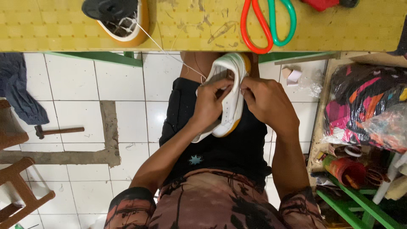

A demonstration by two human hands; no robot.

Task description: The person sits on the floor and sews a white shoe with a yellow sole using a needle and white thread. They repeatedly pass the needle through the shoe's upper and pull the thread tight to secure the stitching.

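Note:
A white sneaker (231, 70) with a yellow-orange sole edge rests in my lap, below the table edge. My left hand (208, 104) grips its left side, fingers curled over the upper. My right hand (267, 101) holds its right side, fingertips pinched at the rim near the top. A thin white thread (169, 53) runs from the shoe up onto the yellow table (195, 25). A second sneaker (121, 19), with a dark insert in it, lies on the table at the upper left.
Scissors (267, 25) with one orange and one green handle lie on the table. A hammer (57, 131) lies on the white tiled floor at left, near a wooden stool (19, 191). Bagged colourful material (369, 106) and clutter fill green shelving at right.

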